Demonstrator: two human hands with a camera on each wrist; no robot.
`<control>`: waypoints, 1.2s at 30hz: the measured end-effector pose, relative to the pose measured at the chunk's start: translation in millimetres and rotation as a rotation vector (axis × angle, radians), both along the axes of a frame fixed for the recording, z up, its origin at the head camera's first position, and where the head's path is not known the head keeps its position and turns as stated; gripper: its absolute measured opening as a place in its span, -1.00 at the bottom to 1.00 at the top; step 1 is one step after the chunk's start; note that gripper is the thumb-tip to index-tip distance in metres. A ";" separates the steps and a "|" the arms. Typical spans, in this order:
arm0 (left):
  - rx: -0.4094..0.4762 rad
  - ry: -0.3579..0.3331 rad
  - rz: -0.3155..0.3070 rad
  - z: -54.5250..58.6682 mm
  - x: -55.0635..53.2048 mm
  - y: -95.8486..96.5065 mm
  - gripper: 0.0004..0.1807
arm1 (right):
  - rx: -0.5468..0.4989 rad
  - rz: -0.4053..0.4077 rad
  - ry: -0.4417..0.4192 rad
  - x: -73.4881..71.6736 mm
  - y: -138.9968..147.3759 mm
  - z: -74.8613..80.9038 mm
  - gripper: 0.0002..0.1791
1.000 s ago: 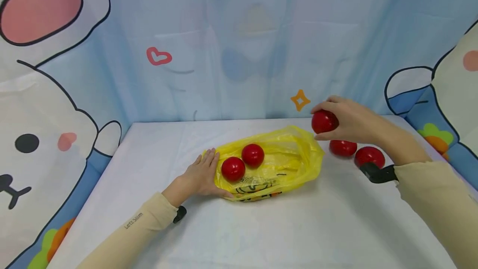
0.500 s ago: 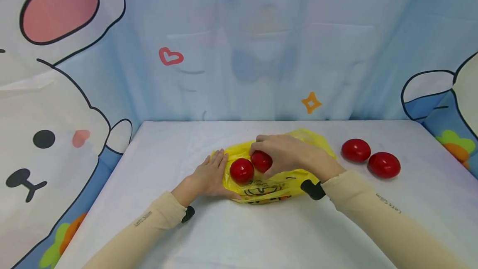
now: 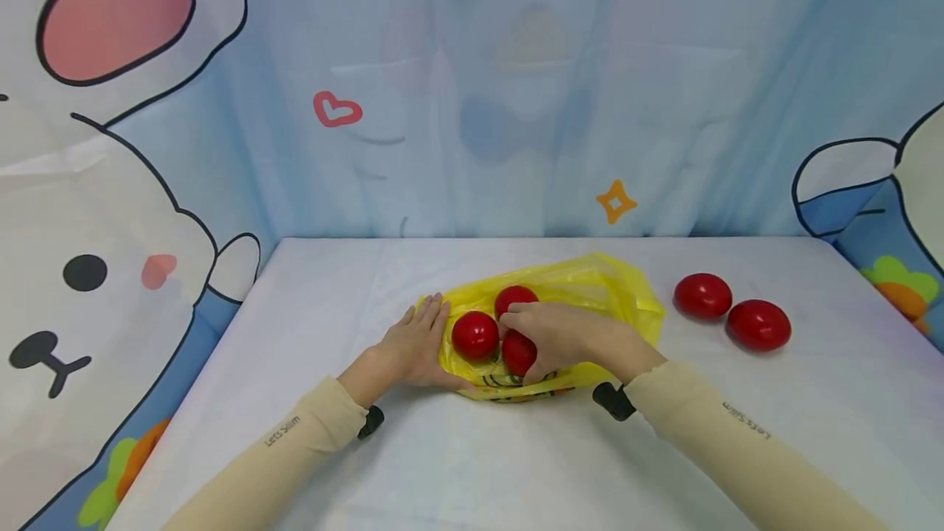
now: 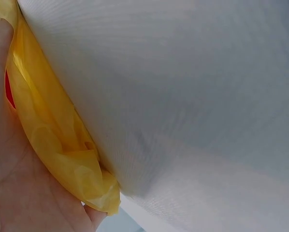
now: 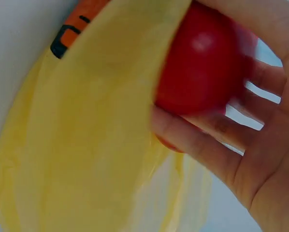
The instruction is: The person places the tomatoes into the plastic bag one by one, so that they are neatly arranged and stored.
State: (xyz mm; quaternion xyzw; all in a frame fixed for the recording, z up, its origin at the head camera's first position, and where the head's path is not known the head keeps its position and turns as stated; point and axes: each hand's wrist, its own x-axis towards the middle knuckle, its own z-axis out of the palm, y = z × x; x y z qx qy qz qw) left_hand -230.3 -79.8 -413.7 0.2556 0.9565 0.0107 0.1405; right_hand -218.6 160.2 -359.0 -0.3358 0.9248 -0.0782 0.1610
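A yellow plastic bag (image 3: 590,285) lies on its side on the white table, its opening to the right. Inside, two glossy red balls show: one at the left (image 3: 475,336) and another behind (image 3: 515,299). My right hand (image 3: 564,341) reaches over the bag and holds a third red ball (image 3: 519,352) beside them, fingers and thumb around it. The right wrist view shows this ball partly behind the bag's yellow film (image 5: 91,121). With fingers spread straight, my left hand (image 3: 415,351) rests against the bag's left end; its palm lies along the crumpled plastic (image 4: 62,140).
Two more red balls sit on the table right of the bag, one farther back (image 3: 703,297) and one nearer (image 3: 758,326). A blue printed curtain (image 3: 457,88) hangs behind the table's back edge.
My right hand has carried a red ball from the right side into the bag, then moved it slightly nearer to me. The left hand stays at the bag's end. The head view shifted slightly.
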 end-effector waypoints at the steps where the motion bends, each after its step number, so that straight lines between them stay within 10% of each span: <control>1: 0.006 -0.001 0.000 -0.1 0.1 -0.2 0.40 | -0.012 -0.003 -0.007 0.5 1.0 -1.2 -0.37; 17: 0.026 -0.008 0.003 0.0 1.8 1.4 0.41 | -0.074 -0.018 -0.036 4.3 5.0 0.8 -0.41; 23: 0.042 0.000 0.004 -2.5 3.1 0.5 0.42 | -0.161 -0.017 0.008 7.7 21.5 27.5 -0.46; 31: 0.050 -0.003 0.001 -3.7 3.1 1.1 0.42 | -0.267 -0.201 0.208 16.3 107.8 87.7 -0.49; 36: 0.054 -0.003 0.002 -3.5 3.6 -0.5 0.43 | -0.150 -0.365 0.261 15.5 183.1 87.3 -0.41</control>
